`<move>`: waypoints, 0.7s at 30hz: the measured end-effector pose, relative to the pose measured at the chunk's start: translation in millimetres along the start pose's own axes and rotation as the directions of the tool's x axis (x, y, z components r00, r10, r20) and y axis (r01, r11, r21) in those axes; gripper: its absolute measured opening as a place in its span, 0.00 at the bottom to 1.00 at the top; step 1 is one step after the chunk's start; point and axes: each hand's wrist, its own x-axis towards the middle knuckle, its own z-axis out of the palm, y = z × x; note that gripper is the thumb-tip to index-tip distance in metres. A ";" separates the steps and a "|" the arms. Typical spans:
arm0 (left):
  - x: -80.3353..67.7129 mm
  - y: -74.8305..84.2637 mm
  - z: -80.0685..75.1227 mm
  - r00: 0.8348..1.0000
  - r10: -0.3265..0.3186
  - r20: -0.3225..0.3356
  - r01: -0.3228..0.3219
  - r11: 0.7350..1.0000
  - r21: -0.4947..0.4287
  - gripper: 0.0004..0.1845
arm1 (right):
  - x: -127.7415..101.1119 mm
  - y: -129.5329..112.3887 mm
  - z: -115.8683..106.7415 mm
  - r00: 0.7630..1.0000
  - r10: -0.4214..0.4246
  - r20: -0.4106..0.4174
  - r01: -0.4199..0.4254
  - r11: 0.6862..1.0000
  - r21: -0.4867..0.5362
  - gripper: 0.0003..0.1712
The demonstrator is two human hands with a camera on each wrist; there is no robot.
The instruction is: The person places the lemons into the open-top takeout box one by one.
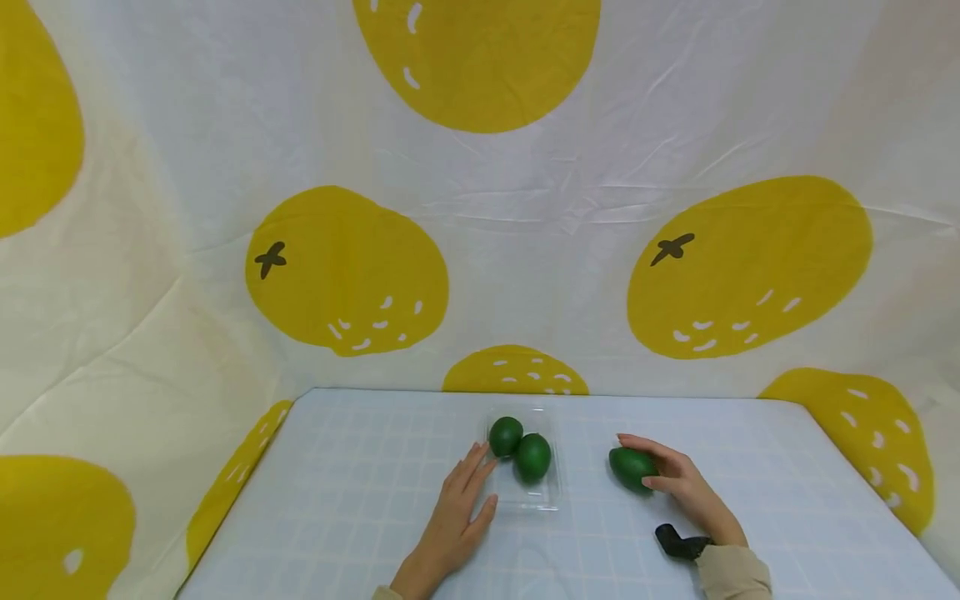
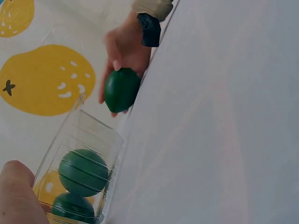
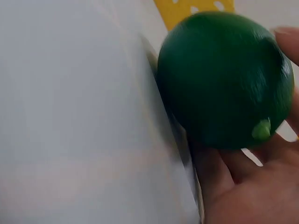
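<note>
My right hand (image 1: 678, 482) grips a dark green lime (image 1: 628, 469) on the right part of the table, its thumb and fingers curved round the fruit. A pale green nub at one end of this lime shows in the right wrist view, with the fruit low beside the table surface. Left of it is a clear plastic container (image 1: 534, 502) with two more limes, a rear one (image 1: 506, 436) and a nearer one (image 1: 533, 457). My left hand (image 1: 456, 510) lies along the container's left side, fingers extended and fingertips right at its rim.
A white table (image 1: 360, 467) with a pale grid pattern lies under everything. Behind and at the sides hangs a white cloth (image 1: 525, 275) printed with large yellow fruit. A black wrist-worn device (image 1: 678, 543) sits on the right wrist, close over the table.
</note>
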 end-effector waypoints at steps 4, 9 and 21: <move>1.0 0.3 -0.4 1.000 0.001 0.002 -0.001 1.000 -0.001 0.25 | -3.9 4.5 -4.4 0.999 0.014 0.045 -0.016 0.999 0.042 0.38; 1.2 0.9 -1.3 1.000 -0.005 0.005 0.005 1.000 -0.003 0.24 | -6.1 6.3 -4.2 0.999 0.050 0.014 -0.050 0.998 0.030 0.41; 1.9 0.7 -2.4 1.000 -0.006 -0.001 0.006 1.000 -0.003 0.24 | -0.8 8.2 3.5 0.977 0.105 -0.188 -0.141 0.972 -0.190 0.37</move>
